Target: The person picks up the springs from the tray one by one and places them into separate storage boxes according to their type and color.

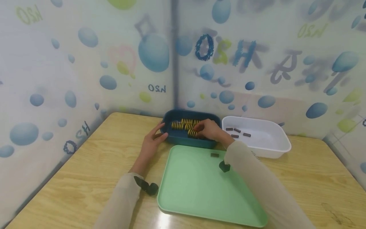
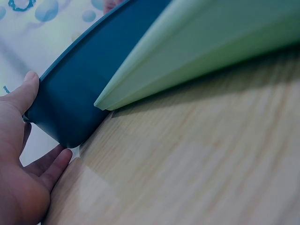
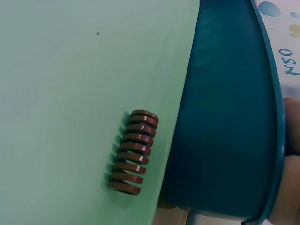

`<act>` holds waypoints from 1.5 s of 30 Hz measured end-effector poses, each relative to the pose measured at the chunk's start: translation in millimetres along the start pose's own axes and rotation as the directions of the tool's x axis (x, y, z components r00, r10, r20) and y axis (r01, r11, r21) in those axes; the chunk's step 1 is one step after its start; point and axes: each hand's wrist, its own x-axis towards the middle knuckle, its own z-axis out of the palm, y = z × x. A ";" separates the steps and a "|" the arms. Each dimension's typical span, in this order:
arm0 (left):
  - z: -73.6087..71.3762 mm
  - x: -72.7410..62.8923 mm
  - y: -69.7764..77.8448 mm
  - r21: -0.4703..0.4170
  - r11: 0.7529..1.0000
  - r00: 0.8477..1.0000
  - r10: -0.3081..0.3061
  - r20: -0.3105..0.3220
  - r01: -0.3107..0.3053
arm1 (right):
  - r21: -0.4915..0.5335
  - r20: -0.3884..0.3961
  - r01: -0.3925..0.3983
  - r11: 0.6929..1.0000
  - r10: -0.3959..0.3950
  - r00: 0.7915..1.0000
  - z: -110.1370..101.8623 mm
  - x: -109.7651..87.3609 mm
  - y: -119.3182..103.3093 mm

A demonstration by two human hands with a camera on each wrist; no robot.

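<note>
A dark blue bin point(image 1: 187, 142) stands at the back of the table and holds several black-and-yellow coil springs point(image 1: 177, 126). My left hand point(image 1: 151, 140) rests against the bin's left end. In the left wrist view, its thumb point(image 2: 31, 86) lies by the rim and other fingers touch low on the outside. My right hand point(image 1: 210, 129) reaches over the front wall into the bin, curled fingers among the springs; whether they pinch one is hidden. On the green tray point(image 1: 200, 187) below my right wrist lies one brown coil spring point(image 3: 133, 152).
A white bin point(image 1: 268, 136) with several small brown springs point(image 1: 247, 135) stands right of the blue bin. The green tray lies in front of both, its far edge close to the blue bin. Patterned walls point(image 1: 154, 51) rise behind the wooden table point(image 1: 85, 171).
</note>
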 end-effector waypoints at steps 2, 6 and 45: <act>0.0 0.0 -0.2 0.001 1.000 1.000 0.001 0.004 -0.001 | 0.045 -0.006 -0.010 0.999 0.011 1.000 -0.4 -1.7 -1.9; -0.8 0.3 0.4 0.012 1.000 1.000 -0.005 0.006 0.005 | 0.081 -0.021 -0.009 0.997 0.011 1.000 -1.3 -2.9 -5.1; -0.7 -1.4 2.9 0.006 1.000 1.000 -0.013 0.005 0.013 | 0.281 -0.107 0.153 0.947 -0.128 0.986 -20.9 -54.5 -0.7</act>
